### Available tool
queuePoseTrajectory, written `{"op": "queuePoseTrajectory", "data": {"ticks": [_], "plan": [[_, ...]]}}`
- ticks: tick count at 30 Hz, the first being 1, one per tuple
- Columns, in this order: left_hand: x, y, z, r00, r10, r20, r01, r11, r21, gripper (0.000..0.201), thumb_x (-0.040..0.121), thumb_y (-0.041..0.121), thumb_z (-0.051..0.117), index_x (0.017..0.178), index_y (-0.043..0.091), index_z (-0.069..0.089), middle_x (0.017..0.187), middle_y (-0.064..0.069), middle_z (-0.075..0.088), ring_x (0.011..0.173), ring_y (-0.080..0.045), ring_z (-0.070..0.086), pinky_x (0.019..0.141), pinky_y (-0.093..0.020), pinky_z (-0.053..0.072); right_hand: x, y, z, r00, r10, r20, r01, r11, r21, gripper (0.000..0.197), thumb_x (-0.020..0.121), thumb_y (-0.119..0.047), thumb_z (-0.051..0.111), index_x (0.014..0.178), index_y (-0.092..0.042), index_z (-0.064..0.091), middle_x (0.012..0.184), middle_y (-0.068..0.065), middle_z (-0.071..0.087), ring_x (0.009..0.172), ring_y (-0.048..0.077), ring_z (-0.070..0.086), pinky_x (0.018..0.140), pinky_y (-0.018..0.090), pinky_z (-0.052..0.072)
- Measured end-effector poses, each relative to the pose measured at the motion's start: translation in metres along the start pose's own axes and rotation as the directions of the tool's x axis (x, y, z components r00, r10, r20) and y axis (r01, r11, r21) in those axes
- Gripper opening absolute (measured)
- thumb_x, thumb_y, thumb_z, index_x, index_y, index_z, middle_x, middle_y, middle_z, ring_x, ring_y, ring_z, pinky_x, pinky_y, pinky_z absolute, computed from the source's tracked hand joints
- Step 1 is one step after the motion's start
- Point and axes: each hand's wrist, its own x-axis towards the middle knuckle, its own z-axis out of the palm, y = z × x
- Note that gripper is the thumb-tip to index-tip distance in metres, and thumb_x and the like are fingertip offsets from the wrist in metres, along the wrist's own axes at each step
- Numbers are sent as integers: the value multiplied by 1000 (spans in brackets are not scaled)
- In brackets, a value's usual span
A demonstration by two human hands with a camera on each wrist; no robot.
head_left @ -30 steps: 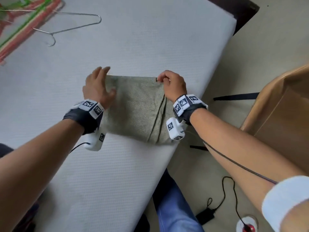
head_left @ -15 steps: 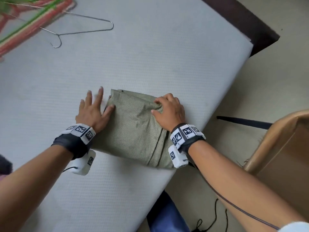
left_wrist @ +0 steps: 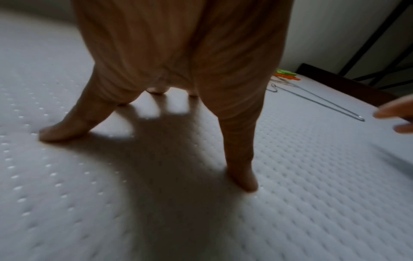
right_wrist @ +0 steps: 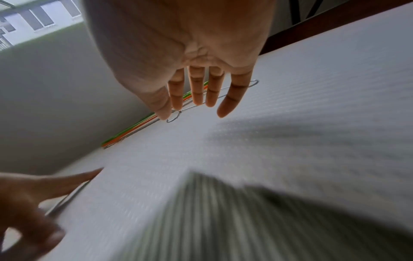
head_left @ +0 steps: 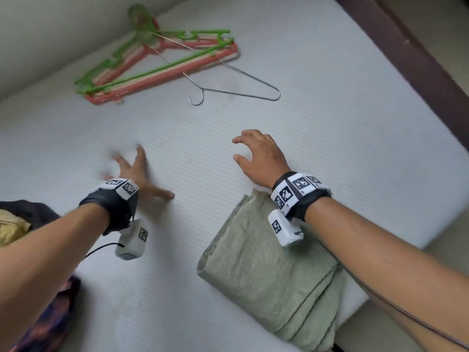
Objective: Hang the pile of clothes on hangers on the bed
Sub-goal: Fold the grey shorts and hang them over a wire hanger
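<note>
Head view first: both hands are out over the white bed (head_left: pixel 317 118), neither holding anything. The left hand (head_left: pixel 134 174) is spread flat, its fingers splayed and blurred, with the thumb stretched toward the folded green cloth (head_left: pixel 269 270). The right hand (head_left: pixel 261 158) hovers with fingers loosely bent and apart, gripping nothing; the green cloth lies just behind its wrist, under the forearm, at the bed's near edge. Well beyond both hands, a stack of green and red plastic hangers (head_left: pixel 157 62) lies by the wall, and a wire hanger (head_left: pixel 233 80) rests partly on that stack, its hook turned toward the hands. Only this view shows the pile of clothes (head_left: pixel 22 219), dark and yellowish fabric at the far left beside the left forearm.

Left wrist view adds contact: the left hand (left_wrist: pixel 178 58) stands on its fingertips (left_wrist: pixel 244 183) on the bed (left_wrist: pixel 312 194), palm arched above its own shadow. The wire hanger (left_wrist: pixel 317 101) lies ahead to the right, the plastic hangers (left_wrist: pixel 287 76) behind it, and the right hand's fingertips (left_wrist: pixel 393 113) enter at the right edge.

Right wrist view shows the right hand (right_wrist: pixel 185 53) from beneath, palm open, fingers straight and slightly parted, clear of the bed (right_wrist: pixel 312 106). The wire hanger (right_wrist: pixel 176 116) and plastic hangers (right_wrist: pixel 134 130) lie past its fingertips; the green cloth (right_wrist: pixel 245 220) is a blur below the wrist, and the left hand (right_wrist: pixel 33 197) sits at the lower left.
</note>
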Motion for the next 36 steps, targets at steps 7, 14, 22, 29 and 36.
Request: {"op": "queuePoseTrajectory", "data": {"ticks": [7,14,22,29,36], "plan": [[11,20,-5,997,-51,53,53,997,-47,155,45,50,95,140,57,-27,152,-3,-42,136,-66,-12,112,-71,13,123,-25,-14,991,92,100,-70,977,-200,72,95,-31,60,157,-34,24,168,-4,13,149,27,21,117,47,31],[23,11,-1,998,-13,57,19,995,-95,152,44,47,96,139,63,-21,154,4,-39,136,-64,-17,103,-70,35,140,-15,-19,990,79,115,-30,924,-380,38,99,-40,54,135,-30,45,131,1,59,118,30,56,99,46,38],[22,15,0,998,-25,52,28,998,-59,154,43,50,96,137,63,-25,154,0,-40,135,-66,-15,113,-68,18,44,53,-33,982,129,140,-67,923,-378,13,104,-36,45,97,-29,53,77,-13,57,77,14,52,66,33,40],[20,18,2,999,-35,15,35,999,1,156,41,53,95,140,58,-26,154,-9,-38,135,-69,-8,114,-66,4,-70,121,-36,983,110,145,-57,943,-327,11,95,-35,62,100,-25,61,95,-14,49,88,10,46,68,30,49],[22,17,8,997,-81,8,81,995,52,156,42,53,95,135,62,-29,151,-2,-44,137,-66,-5,112,-71,12,-84,146,-42,975,222,5,-212,937,-276,58,94,-43,64,147,-33,42,132,-3,49,113,23,49,92,42,48]]}}
